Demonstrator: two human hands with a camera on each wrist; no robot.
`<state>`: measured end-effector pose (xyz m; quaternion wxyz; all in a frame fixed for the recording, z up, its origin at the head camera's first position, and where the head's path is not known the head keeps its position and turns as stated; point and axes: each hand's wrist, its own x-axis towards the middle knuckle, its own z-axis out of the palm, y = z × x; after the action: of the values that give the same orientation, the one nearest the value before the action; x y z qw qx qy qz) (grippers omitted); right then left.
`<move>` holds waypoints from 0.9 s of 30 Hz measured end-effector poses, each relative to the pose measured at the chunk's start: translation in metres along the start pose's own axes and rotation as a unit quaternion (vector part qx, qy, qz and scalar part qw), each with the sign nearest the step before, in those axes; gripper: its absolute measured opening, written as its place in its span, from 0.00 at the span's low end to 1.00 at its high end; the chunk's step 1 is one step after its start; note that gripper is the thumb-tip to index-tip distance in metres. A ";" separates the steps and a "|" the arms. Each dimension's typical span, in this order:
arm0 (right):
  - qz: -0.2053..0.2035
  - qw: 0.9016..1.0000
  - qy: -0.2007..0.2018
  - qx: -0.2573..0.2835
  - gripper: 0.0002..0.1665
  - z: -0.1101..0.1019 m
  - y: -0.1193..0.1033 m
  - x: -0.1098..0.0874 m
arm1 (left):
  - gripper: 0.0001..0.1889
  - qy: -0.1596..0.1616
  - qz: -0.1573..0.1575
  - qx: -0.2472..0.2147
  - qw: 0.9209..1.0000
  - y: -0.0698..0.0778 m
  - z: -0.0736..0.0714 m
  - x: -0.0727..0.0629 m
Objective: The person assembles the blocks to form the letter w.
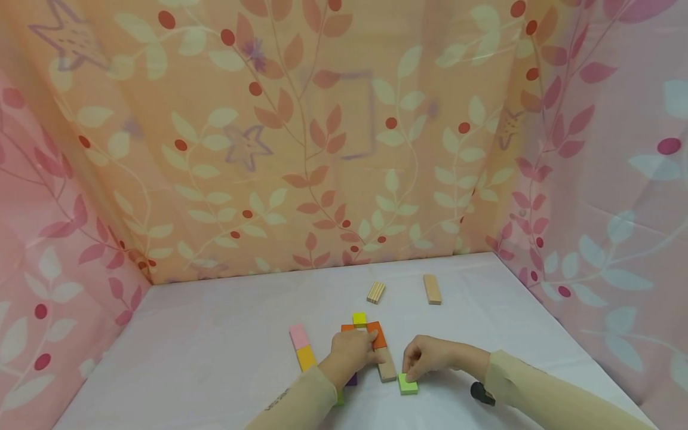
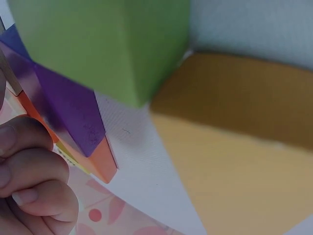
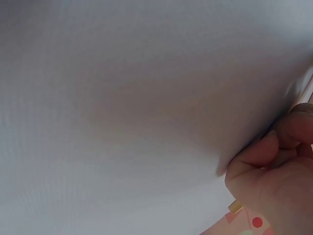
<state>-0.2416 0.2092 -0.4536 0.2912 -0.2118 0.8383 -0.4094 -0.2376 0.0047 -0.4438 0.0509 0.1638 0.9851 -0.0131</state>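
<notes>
My left hand [image 1: 352, 352] reaches over a group of blocks, fingers curled in the left wrist view. Its fingertips lie by an orange block [image 1: 378, 334] and a plain wooden block [image 1: 386, 365]; whether it grips either is unclear. A yellow block [image 1: 359, 319] sits just beyond. Purple [image 2: 73, 103] and green [image 2: 98, 44] blocks stand beside this hand, partly hidden by it in the head view. With bent fingers and thumb, my right hand [image 1: 427, 356] pinches a light green block [image 1: 408, 386], right of the wooden one. In the right wrist view, that block is hidden.
To the left lie a pink block [image 1: 299, 336] and a yellow-orange block [image 1: 306, 357]. Farther back are a bundle of thin wooden pieces [image 1: 376, 292] and a flat wooden plank [image 1: 432, 289]. A black object [image 1: 482, 393] is by the right sleeve. Patterned curtains surround the white table [image 1: 226, 334].
</notes>
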 end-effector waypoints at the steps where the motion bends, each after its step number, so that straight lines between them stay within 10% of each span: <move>1: 0.001 1.000 0.000 0.000 0.05 0.000 0.000 0.000 | 0.33 0.002 0.001 0.000 1.000 0.000 0.000 0.000; 27: -0.017 0.999 0.014 0.026 0.06 -0.019 0.011 0.004 | 0.33 -0.006 0.001 -0.004 1.000 -0.001 0.005 0.005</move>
<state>-0.2588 0.2238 -0.4546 0.2781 -0.2123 0.8276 -0.4389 -0.2419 0.0052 -0.4495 0.0578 0.1650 0.9845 -0.0101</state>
